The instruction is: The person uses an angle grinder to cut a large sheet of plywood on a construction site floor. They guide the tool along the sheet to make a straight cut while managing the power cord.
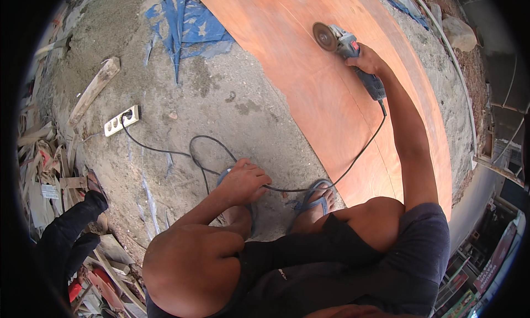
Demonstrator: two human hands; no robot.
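My right hand point(366, 59) is wrapped round the body of an angle grinder point(371, 85), out over a reddish-brown plywood sheet point(309, 91). The grinder's round disc point(325, 37) points to the far left, above the sheet; whether it touches the wood I cannot tell. From the grinder's rear a black power cord point(359, 158) runs down to my left hand point(246, 181), which is closed on it near my feet. Beyond that hand the cord makes a loop and ends at a plug in a white power strip point(114, 126) on the ground.
A torn blue tarp point(193, 25) lies beside the sheet's far left edge. A wooden offcut point(95, 91) rests on the concrete ground at left, near heaped scrap wood point(47, 152). Another person's dark-clothed leg point(69, 229) stands at lower left. My sandalled foot point(313, 202) is beside the sheet's edge.
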